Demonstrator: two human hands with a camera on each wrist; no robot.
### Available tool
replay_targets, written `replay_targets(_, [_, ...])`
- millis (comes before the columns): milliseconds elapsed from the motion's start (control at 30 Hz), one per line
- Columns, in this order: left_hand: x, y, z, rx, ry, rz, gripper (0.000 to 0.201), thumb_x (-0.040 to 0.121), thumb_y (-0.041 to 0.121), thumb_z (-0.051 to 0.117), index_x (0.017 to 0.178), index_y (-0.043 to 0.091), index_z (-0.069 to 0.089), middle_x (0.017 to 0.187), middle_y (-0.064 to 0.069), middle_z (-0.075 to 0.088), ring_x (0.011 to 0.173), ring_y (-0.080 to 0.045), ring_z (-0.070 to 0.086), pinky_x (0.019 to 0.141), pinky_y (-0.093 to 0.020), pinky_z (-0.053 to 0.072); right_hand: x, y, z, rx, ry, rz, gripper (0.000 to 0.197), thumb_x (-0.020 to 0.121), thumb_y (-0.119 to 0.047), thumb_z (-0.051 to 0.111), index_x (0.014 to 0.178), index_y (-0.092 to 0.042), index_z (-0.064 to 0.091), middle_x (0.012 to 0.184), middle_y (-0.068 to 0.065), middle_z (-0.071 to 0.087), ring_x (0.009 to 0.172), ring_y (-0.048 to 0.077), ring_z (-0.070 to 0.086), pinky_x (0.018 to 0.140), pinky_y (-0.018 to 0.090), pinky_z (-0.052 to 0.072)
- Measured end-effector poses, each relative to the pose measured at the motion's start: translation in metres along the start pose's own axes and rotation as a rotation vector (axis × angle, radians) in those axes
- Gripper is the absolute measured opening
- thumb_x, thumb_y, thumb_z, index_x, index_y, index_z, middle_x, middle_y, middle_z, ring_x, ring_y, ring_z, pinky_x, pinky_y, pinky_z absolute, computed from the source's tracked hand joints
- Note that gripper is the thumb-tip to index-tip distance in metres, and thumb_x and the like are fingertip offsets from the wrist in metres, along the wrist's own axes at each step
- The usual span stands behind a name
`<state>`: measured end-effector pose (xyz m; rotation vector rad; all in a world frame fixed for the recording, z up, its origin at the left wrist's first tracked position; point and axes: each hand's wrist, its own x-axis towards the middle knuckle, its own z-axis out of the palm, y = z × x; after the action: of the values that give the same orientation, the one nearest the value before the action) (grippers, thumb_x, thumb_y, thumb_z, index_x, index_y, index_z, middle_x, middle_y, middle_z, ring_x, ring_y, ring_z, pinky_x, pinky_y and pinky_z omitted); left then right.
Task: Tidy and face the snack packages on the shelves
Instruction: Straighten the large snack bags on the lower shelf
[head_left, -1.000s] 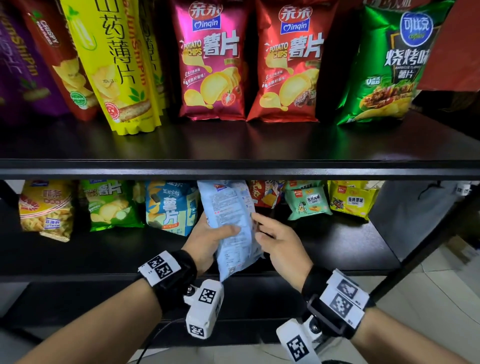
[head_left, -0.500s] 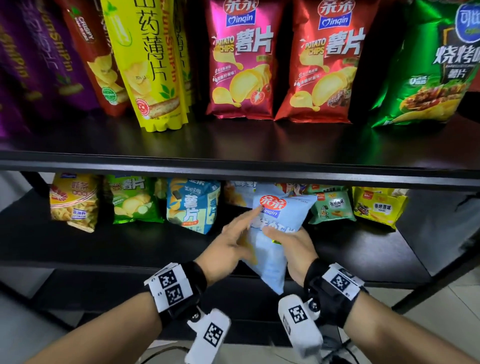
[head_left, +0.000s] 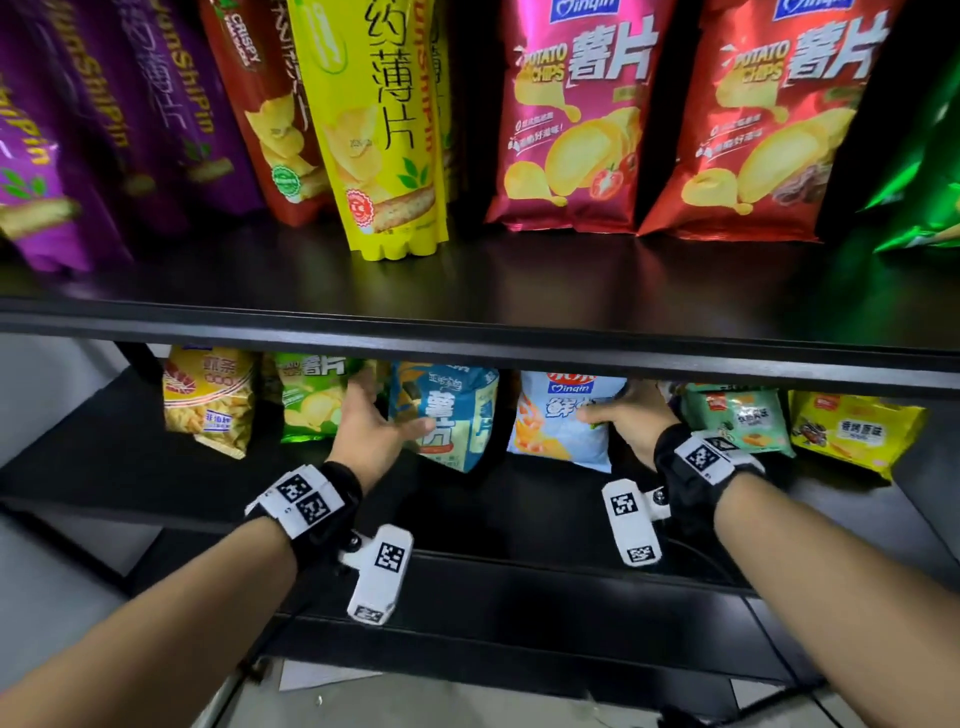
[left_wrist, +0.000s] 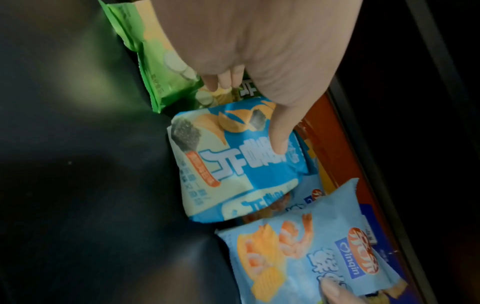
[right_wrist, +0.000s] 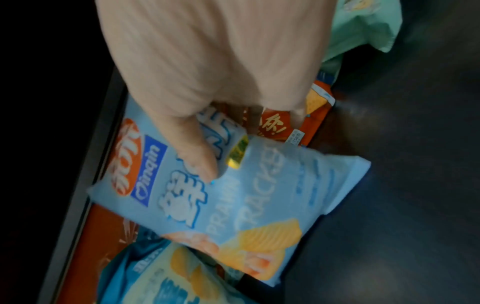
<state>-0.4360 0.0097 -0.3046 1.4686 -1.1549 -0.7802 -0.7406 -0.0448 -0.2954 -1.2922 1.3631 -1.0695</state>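
Prawn cracker bag (head_left: 558, 423) stands front-out, right hand (head_left: 631, 421) gripping it; left hand (head_left: 366, 423) pinches blue chip bag (head_left: 460, 410) (neighbouring bags (head_left: 735, 415) face forward).

Lt-blue prawn cracker bag (head_left: 563, 421) upright, front out, lower shelf (head_left: 519, 499), beside blue chip bag (head_left: 447, 415)

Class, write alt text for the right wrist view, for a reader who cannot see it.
The right hand pinches a pale blue prawn cracker bag, thumb on its front, on a dark shelf. A darker blue chip bag and a mint-green bag flank it.
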Motion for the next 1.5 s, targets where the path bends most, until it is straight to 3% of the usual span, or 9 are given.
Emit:
replay_targets(167, [0.025, -0.012, 0.002, 0.084, -0.084, 0.051, 0.085, 0.066, -0.001, 0.091, 0.122, 0.024, 0.032, 0.117, -0.010, 0.060, 0.108, -0.024, 0.064, 0.095, -0.039, 0.056, -0.002, 0.005, -0.003, -0.111, 0.062, -0.044, 0.035, 0.071, 0.002, 0.084, 0.103, 0.001, 0.071, 0.109, 0.013, 0.074, 0.104, 0.026, 0.069, 0.100, 0.044, 0.051])
replay_targets(367, [0.042, -0.027, 0.019, 0.176, -0.108, 0.038, 0.075, 0.068, 0.003, 0.091, 0.116, 0.017, 0.034, 0.102, -0.001, 0.053, 0.085, -0.008, 0.058, 0.063, -0.010, 0.051, -0.022, 0.003, -0.003, -0.206, 0.033, -0.163, 0.039, 0.068, 0.000, 0.087, 0.101, -0.011, 0.071, 0.105, 0.000, 0.074, 0.098, 0.008, 0.069, 0.081, 0.010, 0.049])
replay_targets(433, [0.042, -0.031, 0.027, 0.113, -0.100, -0.006, 0.072, 0.068, -0.004, 0.088, 0.108, 0.018, 0.033, 0.098, -0.001, 0.048, 0.081, -0.013, 0.059, 0.050, -0.015, 0.054, -0.029, 0.003, -0.001, -0.260, 0.111, -0.181, 0.034, 0.068, 0.002, 0.085, 0.092, -0.018, 0.070, 0.099, -0.001, 0.072, 0.094, 0.009, 0.068, 0.077, 0.006, 0.047])
replay_targets(600, [0.040, -0.035, 0.025, 0.193, -0.029, 0.051, 0.089, 0.055, 0.013, 0.099, 0.121, 0.016, 0.038, 0.088, 0.010, 0.054, 0.077, -0.005, 0.057, 0.075, -0.027, 0.048, -0.041, 0.002, -0.002, -0.498, 0.350, -0.099, 0.016, 0.080, 0.005, 0.060, 0.080, -0.011, 0.058, 0.095, 0.009, 0.064, 0.098, 0.032, 0.061, 0.085, 0.025, 0.042])
replay_targets(767, [0.017, -0.040, 0.010, 0.093, -0.033, 0.036, 0.086, 0.049, 0.013, 0.101, 0.113, 0.027, 0.045, 0.093, 0.012, 0.064, 0.084, -0.004, 0.066, 0.087, -0.038, 0.057, -0.065, -0.014, 0.017, -0.334, 0.028, -0.159, 0.041, 0.080, 0.012, 0.057, 0.057, -0.022, 0.063, 0.061, -0.005, 0.064, 0.061, 0.013, 0.059, 0.059, 0.025, 0.048])
replay_targets(867, [-0.012, -0.035, -0.001, -0.030, -0.070, 0.017, 0.085, 0.047, 0.012, 0.099, 0.111, 0.030, 0.046, 0.100, 0.010, 0.070, 0.094, -0.013, 0.072, 0.084, -0.042, 0.060, -0.069, -0.019, 0.043, -0.209, -0.215, -0.090, 0.016, 0.086, 0.001, 0.070, 0.091, -0.014, 0.070, 0.088, 0.005, 0.071, 0.083, 0.017, 0.067, 0.074, 0.032, 0.060])
replay_targets(967, [-0.044, -0.023, -0.006, -0.149, -0.120, 0.017, 0.088, 0.050, 0.001, 0.098, 0.118, 0.021, 0.045, 0.109, 0.000, 0.072, 0.100, -0.021, 0.073, 0.080, -0.034, 0.062, -0.074, -0.024, 0.075, 0.011, -0.357, -0.017, 0.057, 0.079, -0.005, 0.080, 0.128, -0.011, 0.052, 0.121, 0.004, 0.065, 0.114, 0.018, 0.063, 0.096, 0.029, 0.052])
replay_targets(1267, [-0.087, 0.017, -0.016, -0.445, -0.253, -0.176, 0.088, 0.060, 0.006, 0.088, 0.135, 0.009, 0.043, 0.122, -0.017, 0.069, 0.109, -0.034, 0.069, 0.091, -0.046, 0.058, -0.087, -0.016, 0.101, 0.318, -0.400, 0.026, 0.033, 0.079, -0.008, 0.080, 0.109, -0.016, 0.071, 0.110, 0.007, 0.076, 0.100, 0.026, 0.073, 0.084, 0.038, 0.059])
replay_targets(1500, [-0.096, 0.038, 0.003, -0.430, -0.085, -0.280, 0.040, 0.081, 0.042, 0.077, 0.103, 0.008, 0.071, 0.099, -0.010, 0.077, 0.092, -0.026, 0.075, 0.078, -0.037, 0.058, -0.099, -0.021, 0.097, 0.345, -0.302, 0.022, 0.025, 0.091, -0.022, 0.068, 0.114, -0.011, 0.070, 0.111, 0.008, 0.075, 0.102, 0.028, 0.072, 0.092, 0.045, 0.056])
